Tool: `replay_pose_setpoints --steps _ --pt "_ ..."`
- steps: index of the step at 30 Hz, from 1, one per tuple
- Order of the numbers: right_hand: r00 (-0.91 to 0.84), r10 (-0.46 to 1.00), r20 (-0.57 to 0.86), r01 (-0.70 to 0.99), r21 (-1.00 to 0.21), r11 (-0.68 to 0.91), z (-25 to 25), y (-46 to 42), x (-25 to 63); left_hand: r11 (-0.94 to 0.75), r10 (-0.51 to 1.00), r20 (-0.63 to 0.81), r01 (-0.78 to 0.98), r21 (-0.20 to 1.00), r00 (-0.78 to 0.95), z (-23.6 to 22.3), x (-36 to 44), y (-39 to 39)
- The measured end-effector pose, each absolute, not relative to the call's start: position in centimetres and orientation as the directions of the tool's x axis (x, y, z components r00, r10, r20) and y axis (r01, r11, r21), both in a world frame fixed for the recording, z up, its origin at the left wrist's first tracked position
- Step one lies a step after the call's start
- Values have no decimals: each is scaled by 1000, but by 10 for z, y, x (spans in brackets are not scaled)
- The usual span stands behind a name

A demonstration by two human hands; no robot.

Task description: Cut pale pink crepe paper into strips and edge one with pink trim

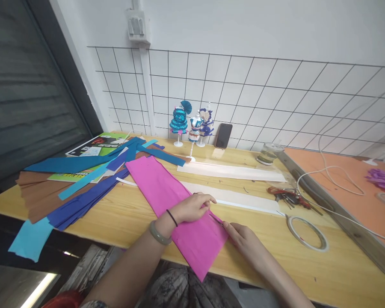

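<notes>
A long folded sheet of pink paper lies slantwise over the table, its near corner hanging past the front edge. My left hand bears down on the middle of it, fingers bent together at the right-hand edge; the fingertips are partly hidden. My right hand grips a thin dark pointed tool, whose tip lies over that same edge, just below my left hand. Whether the tool is scissors or tweezers I cannot tell. Two pale strips, one farther back and one nearer, lie beyond the pink paper.
Blue, turquoise and brown paper strips spread over magazines at left. Small decorated dress-form figures and a phone stand at the back. To the right are a glass jar, a tape roll and cables.
</notes>
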State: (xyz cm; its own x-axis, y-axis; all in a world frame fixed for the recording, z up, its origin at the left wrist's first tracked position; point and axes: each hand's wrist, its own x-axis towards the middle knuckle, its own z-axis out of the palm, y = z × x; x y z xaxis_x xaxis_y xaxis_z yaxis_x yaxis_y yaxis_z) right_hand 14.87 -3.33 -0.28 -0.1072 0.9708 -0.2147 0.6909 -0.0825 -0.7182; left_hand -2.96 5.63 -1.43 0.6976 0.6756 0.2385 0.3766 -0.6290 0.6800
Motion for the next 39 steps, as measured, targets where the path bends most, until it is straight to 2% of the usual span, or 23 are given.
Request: replay_pose_setpoints --steps 10,13,17,21,23,26,29,32,36,39 --pt "-89 956 -280 706 -695 -137 1 -60 184 -625 678 235 377 684 696 -14 -30 57" --pt "-52 976 -209 696 -709 -115 -11 -70 200 -624 675 228 377 685 702 -14 -30 57" --pt "-37 999 33 724 -688 49 -20 -84 184 -613 683 228 373 697 694 -16 -29 58" --pt "-331 931 154 682 -643 349 -16 -93 139 -595 699 223 380 708 680 -18 -27 59" --pt "-445 886 132 684 -589 431 -15 -93 123 -582 705 212 380 719 677 -18 -27 58" --pt "-462 885 59 733 -537 419 -16 -90 118 -577 712 216 381 723 668 -17 -29 58" --pt "-410 911 49 755 -542 369 -18 -88 131 -623 714 261 419 661 649 -13 -33 59" --pt "-425 903 60 731 -566 382 -17 -90 152 -684 697 291 487 543 655 -8 -35 58" --pt "-452 889 67 689 -607 396 -11 -94 184 -726 671 248 551 411 699 -6 -33 55" --pt "-421 906 47 667 -660 345 -6 -96 207 -744 660 216 586 322 719 -6 -31 51"
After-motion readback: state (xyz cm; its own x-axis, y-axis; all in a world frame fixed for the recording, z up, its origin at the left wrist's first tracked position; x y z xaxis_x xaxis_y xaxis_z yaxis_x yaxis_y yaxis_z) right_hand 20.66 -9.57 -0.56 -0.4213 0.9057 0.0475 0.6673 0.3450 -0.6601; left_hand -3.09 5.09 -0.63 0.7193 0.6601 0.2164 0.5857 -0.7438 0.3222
